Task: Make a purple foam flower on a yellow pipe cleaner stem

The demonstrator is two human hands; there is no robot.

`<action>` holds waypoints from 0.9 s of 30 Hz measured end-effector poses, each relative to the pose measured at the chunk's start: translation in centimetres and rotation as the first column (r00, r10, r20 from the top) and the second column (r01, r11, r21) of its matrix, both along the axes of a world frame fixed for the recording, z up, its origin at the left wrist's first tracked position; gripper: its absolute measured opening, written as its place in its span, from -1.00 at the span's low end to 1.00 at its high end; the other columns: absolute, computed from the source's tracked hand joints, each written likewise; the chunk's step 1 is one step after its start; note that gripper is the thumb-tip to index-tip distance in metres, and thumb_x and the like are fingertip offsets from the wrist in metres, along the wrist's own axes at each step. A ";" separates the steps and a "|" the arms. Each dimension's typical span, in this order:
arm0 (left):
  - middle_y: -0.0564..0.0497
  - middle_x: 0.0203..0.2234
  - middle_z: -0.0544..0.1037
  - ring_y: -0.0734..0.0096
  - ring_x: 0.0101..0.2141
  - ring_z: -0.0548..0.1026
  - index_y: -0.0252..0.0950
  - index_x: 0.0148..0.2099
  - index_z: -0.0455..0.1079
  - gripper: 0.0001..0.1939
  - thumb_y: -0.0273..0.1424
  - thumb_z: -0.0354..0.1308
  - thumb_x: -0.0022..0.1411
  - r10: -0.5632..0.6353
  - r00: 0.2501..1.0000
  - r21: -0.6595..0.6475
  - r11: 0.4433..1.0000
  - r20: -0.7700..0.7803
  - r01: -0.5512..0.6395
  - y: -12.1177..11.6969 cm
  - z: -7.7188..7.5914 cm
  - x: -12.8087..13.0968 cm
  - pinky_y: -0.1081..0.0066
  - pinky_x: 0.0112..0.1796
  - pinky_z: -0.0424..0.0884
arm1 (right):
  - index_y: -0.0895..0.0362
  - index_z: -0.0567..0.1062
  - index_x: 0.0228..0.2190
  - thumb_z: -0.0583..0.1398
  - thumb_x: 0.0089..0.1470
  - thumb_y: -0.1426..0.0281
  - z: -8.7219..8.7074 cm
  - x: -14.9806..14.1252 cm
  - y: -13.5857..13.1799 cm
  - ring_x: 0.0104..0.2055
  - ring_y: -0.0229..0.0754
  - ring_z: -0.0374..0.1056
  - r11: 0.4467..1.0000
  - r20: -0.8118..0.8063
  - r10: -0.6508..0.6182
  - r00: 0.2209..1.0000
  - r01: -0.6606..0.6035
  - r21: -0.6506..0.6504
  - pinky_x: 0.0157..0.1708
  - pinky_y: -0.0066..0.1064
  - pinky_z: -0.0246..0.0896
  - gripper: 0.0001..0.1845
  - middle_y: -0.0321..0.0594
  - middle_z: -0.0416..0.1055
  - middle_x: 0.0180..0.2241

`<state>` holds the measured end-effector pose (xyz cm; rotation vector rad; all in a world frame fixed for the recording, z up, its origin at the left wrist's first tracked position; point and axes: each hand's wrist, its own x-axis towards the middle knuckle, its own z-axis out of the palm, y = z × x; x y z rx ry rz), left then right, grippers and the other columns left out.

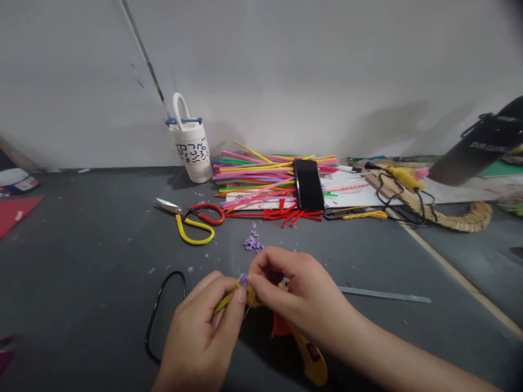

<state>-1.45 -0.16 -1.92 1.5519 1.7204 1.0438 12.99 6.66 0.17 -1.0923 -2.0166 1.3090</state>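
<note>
My left hand (202, 332) is closed, thumb against forefinger, on a thin yellow-green strip (223, 304). A small purple piece (242, 280) sits at the strip's upper end, between the fingertips of both hands. My right hand (304, 288) pinches this purple piece from the other side; its exact grip is partly hidden. Beneath the right hand lies a yellow glue gun (314, 366) with a red trigger (280, 325), its front end mostly covered by the fingers. Just beyond my hands is a little heap of purple bits (253, 243).
Scissors (182, 211) with red and yellow handles lie beyond my left hand. Behind are a white tumbler (194, 152), colourful pipe cleaners (257, 171) and a phone (309, 185). At right are a translucent glue stick (386, 295), another yellow tool with black cord (404, 177) and a dark bottle (466, 155).
</note>
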 end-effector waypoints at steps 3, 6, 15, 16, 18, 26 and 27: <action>0.06 -0.57 0.42 0.36 -0.49 0.42 -0.21 -0.45 0.43 -0.76 -0.38 0.02 0.22 -0.006 1.000 0.021 1.000 -0.031 0.006 0.0 0.1 0.0 0.47 -0.44 0.27 | 0.10 0.33 -0.55 0.11 0.03 0.47 -0.1 0.0 -0.2 -0.57 -0.34 0.19 1.000 0.002 -0.006 1.000 0.006 -0.008 -0.54 -0.53 0.07 -0.85 -0.42 0.29 -0.61; 0.07 -0.60 0.40 0.40 -0.52 0.41 -0.22 -0.49 0.39 -0.74 -0.39 0.01 0.23 -0.008 0.999 0.051 0.999 -0.051 0.011 0.0 0.2 -0.1 0.49 -0.45 0.28 | 0.11 0.36 -0.54 0.12 0.03 0.46 0.0 0.0 -0.2 -0.56 -0.35 0.20 1.000 -0.021 0.003 1.000 -0.004 -0.018 -0.53 -0.54 0.09 -0.87 -0.41 0.30 -0.61; 0.11 -0.58 0.42 0.48 -0.53 0.42 -0.24 -0.42 0.37 -0.81 -0.49 0.01 0.22 -0.029 0.980 0.275 0.958 -0.198 0.084 0.0 -0.4 -0.6 0.54 -0.47 0.32 | 0.11 0.34 -0.54 0.14 -0.07 0.52 1.2 0.4 0.1 -0.57 -0.37 0.17 0.999 -0.088 0.002 0.996 -0.006 -0.045 -0.56 -0.58 0.10 -0.90 -0.43 0.26 -0.62; 0.11 -0.58 0.42 0.48 -0.54 0.42 -0.24 -0.41 0.38 -0.82 -0.49 0.01 0.22 -0.032 0.978 0.291 0.952 -0.208 0.093 0.0 -0.5 -0.6 0.54 -0.48 0.32 | 0.11 0.33 -0.55 0.14 -0.07 0.53 1.1 0.4 -0.1 -0.58 -0.37 0.16 0.999 -0.091 0.011 0.996 -0.015 -0.050 -0.57 -0.58 0.08 -0.90 -0.44 0.24 -0.63; 0.11 -0.59 0.41 0.48 -0.55 0.40 -0.24 -0.39 0.39 -0.82 -0.49 0.00 0.22 -0.013 0.978 0.323 0.943 -0.209 0.081 -0.2 -0.5 -0.5 0.52 -0.49 0.30 | 0.11 0.33 -0.55 0.14 -0.08 0.53 0.9 0.2 -0.3 -0.60 -0.38 0.14 0.999 -0.098 0.016 0.995 -0.021 -0.048 -0.59 -0.59 0.06 -0.89 -0.45 0.23 -0.63; 0.12 -0.59 0.40 0.48 -0.56 0.38 -0.24 -0.38 0.42 -0.82 -0.50 0.01 0.21 0.012 0.984 0.367 0.929 -0.175 0.054 -0.4 -0.5 0.0 0.50 -0.50 0.30 | 0.11 0.34 -0.55 0.12 -0.11 0.55 0.4 0.2 -0.6 -0.59 -0.39 0.15 0.999 -0.091 0.039 0.995 -0.037 0.030 -0.58 -0.59 0.06 -0.89 -0.44 0.26 -0.62; 0.13 -0.59 0.40 0.48 -0.57 0.38 -0.24 -0.38 0.42 -0.82 -0.50 0.01 0.21 0.011 0.985 0.371 0.927 -0.173 0.055 -0.4 -0.5 0.0 0.50 -0.51 0.29 | 0.11 0.34 -0.55 0.11 -0.11 0.56 0.4 0.2 -0.5 -0.59 -0.39 0.15 0.998 -0.088 0.042 0.995 -0.038 0.046 -0.58 -0.59 0.06 -0.89 -0.44 0.26 -0.62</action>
